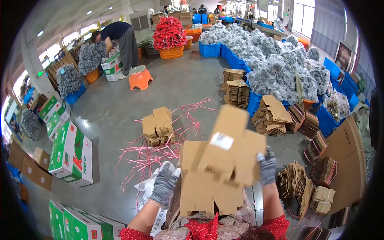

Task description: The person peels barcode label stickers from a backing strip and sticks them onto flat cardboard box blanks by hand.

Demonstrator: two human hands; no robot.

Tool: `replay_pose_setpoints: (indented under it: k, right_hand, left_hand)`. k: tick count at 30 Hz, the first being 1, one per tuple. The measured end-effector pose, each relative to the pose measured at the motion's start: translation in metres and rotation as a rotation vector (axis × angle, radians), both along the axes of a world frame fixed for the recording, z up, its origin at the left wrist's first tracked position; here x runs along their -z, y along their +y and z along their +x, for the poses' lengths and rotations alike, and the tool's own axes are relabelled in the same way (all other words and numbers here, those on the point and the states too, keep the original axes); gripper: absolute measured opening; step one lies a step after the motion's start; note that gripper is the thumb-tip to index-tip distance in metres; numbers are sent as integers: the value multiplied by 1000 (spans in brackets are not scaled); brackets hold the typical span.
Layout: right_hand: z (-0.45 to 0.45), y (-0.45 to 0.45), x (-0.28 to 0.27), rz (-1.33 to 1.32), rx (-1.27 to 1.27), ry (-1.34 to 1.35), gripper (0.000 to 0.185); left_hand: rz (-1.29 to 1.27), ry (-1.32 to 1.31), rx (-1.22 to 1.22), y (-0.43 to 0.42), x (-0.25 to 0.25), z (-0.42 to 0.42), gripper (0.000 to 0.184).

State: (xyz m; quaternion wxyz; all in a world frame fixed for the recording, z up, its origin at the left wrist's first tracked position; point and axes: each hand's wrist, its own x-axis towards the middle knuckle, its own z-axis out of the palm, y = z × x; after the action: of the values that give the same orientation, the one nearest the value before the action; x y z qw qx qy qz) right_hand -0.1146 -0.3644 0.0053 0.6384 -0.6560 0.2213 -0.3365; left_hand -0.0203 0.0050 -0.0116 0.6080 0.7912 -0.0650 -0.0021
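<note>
My right hand (267, 166), in a grey glove, is closed on the right edge of a flat cardboard blank (244, 150), slightly blurred, with a white label on it. Beneath it, other flat cardboard (196, 196) lies over my lap. My left hand (164, 184), gloved too, is at the left edge of that lower cardboard, its fingers bent. White plastic (147, 187) and a strip of printed labels (159, 221) are beside the left hand; whether it grips them I cannot tell.
Pink straps (150, 158) and a cardboard stack (158, 126) lie ahead on the floor. Cardboard bundles (272, 114) stand right, green-white boxes (72, 154) left. Blue crates (210, 49) hold wrapped grey items. A person (124, 40) bends near an orange stool (141, 79).
</note>
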Motion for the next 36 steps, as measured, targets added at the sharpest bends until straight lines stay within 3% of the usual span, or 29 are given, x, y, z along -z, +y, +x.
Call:
replay_pose_setpoints:
  k: [3, 5, 7, 10, 11, 12, 13, 15, 16, 18, 21, 23, 26, 31, 34, 36]
  right_hand:
    - [7, -91, 73, 242, 223, -11, 52]
    - [2, -138, 142, 181, 310, 107, 52]
    - [3, -146, 150, 119, 393, 223, 53]
    - [16, -104, 101, -34, 325, 446, 57]
    - [29, -84, 92, -52, 133, 198, 50]
    - [45, -56, 69, -79, -83, 141, 42]
    - [53, 4, 9, -51, -289, 13, 38]
    - [68, 90, -34, -78, -565, -234, 36]
    - [67, 130, -59, -175, -556, -293, 37]
    - [75, 170, -81, -274, -549, -356, 38]
    - [90, 189, -89, -117, -552, -253, 33]
    - [92, 186, -91, -191, -550, -242, 31]
    - [93, 186, -93, -330, -533, -214, 27]
    - [89, 191, -92, -605, -428, -296, 28]
    - [83, 195, -94, -770, -343, -349, 30]
    - [65, 199, -105, -985, -427, -333, 30]
  left_hand:
    - [178, -195, 93, 31, -5, 15, 47]
    - [264, -296, 136, 39, -14, 22, 48]
    - [204, -274, 156, 40, -30, 26, 52]
    - [112, -304, 155, 33, -58, 33, 56]
    - [50, -345, 153, 27, -68, 38, 58]
    - [-36, -417, 157, 16, -73, 47, 57]
    - [-120, -486, 163, 0, -83, 54, 56]
    - [-273, -412, 272, -32, -116, 58, 54]
    - [-270, -412, 272, -47, -134, 59, 54]
    - [89, -482, 134, -65, -162, 62, 50]
    - [98, -573, 89, -62, -172, 68, 46]
    - [103, -620, 66, -56, -180, 65, 44]
    - [76, -85, 416, -31, -196, 48, 36]
    - [-28, -39, 329, -22, -166, 48, 35]
    - [59, -498, 379, -14, -142, 59, 32]
    - [159, -561, 343, -5, -130, 71, 30]
